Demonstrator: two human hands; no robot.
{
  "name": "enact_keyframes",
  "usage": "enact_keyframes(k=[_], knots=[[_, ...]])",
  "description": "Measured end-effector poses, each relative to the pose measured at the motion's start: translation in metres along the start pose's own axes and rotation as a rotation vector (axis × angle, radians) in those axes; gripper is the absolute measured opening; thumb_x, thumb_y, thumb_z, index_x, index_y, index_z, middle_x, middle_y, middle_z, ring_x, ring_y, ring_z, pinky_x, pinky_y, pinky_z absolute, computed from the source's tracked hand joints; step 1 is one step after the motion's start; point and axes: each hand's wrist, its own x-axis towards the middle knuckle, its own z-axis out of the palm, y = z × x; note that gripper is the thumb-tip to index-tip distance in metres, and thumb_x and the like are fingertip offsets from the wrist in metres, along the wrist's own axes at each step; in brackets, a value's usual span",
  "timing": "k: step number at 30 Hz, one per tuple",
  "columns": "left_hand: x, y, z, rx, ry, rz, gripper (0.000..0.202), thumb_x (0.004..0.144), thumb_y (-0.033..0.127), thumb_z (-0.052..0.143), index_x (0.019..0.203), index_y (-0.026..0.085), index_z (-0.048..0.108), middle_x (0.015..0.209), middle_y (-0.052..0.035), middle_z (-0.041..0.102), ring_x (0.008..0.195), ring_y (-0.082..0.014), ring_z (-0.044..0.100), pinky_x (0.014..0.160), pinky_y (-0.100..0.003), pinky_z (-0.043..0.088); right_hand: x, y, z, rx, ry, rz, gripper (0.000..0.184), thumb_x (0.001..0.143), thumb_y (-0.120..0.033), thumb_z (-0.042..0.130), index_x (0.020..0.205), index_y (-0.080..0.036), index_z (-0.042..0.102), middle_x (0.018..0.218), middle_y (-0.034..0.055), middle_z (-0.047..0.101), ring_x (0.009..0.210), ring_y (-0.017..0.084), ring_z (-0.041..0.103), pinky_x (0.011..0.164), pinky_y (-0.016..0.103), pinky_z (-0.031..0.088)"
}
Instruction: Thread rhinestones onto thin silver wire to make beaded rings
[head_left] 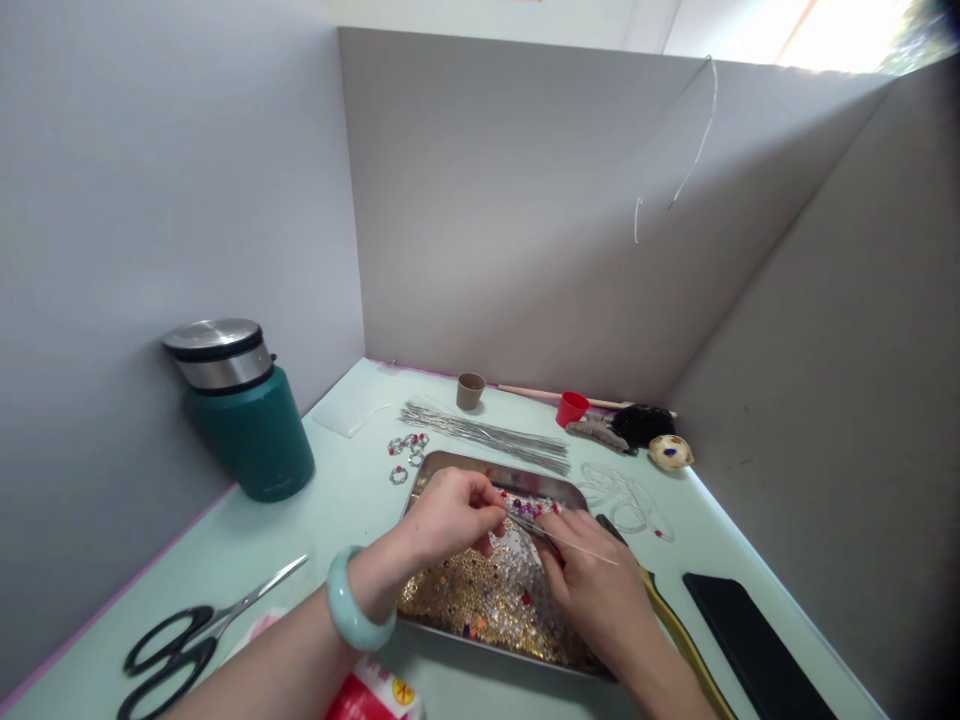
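Observation:
Above the bead tray (457, 462), my two hands meet close together. My left hand (461, 510), with a pale green bangle on the wrist, pinches the end of a thin pale wire (592, 554). Around a slim metal tool (529, 528) with a narrow tip, the fingers of my right hand (589, 565) are closed. Its tip meets the left fingertips, and the wire runs back over the right hand. Which kind of tool it is, I cannot tell; the grip hides most of it. Gold, clear, red and purple beads (442, 605) lie in the tray.
Black-handled scissors (202, 635) and a green bottle (251, 430) are at left. Behind the tray lie wires (487, 435), beaded rings (399, 476) and cups (470, 391). At right are a clear coil (630, 500), a yellow-handled tool (675, 630) and a black phone-like slab (750, 640).

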Motion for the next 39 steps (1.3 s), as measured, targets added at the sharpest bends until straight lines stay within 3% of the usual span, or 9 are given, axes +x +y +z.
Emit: enact_keyframes(k=[15, 31, 39], knots=[[-0.0003, -0.0005, -0.0005, 0.074, -0.001, -0.001, 0.007, 0.068, 0.016, 0.052, 0.071, 0.013, 0.058, 0.06, -0.0018, 0.063, 0.046, -0.0119, 0.061, 0.043, -0.021, 0.045, -0.0014, -0.0055, 0.0013, -0.059, 0.093, 0.012, 0.011, 0.084, -0.027, 0.055, 0.075, -0.022, 0.06, 0.072, 0.0027, 0.061, 0.073, 0.02, 0.052, 0.064, 0.029, 0.032], [0.0001, -0.0009, -0.0007, 0.117, -0.001, 0.014, 0.008, 0.068, 0.016, 0.051, 0.07, 0.014, 0.058, 0.06, -0.002, 0.063, 0.049, -0.0139, 0.063, 0.043, -0.021, 0.045, -0.0029, -0.0061, 0.0029, -0.045, 0.045, 0.054, 0.008, 0.082, -0.025, 0.056, 0.076, -0.022, 0.06, 0.074, 0.002, 0.063, 0.075, 0.021, 0.054, 0.063, 0.029, 0.034], [0.001, 0.0006, 0.0013, -0.03, -0.004, -0.026, 0.002, 0.068, 0.015, 0.054, 0.069, 0.014, 0.056, 0.059, -0.0013, 0.062, 0.044, -0.0117, 0.059, 0.045, -0.024, 0.048, 0.0004, -0.0077, 0.0015, -0.014, 0.066, 0.04, 0.009, 0.083, -0.023, 0.053, 0.078, -0.022, 0.061, 0.074, 0.0031, 0.062, 0.073, 0.02, 0.053, 0.064, 0.029, 0.034]])
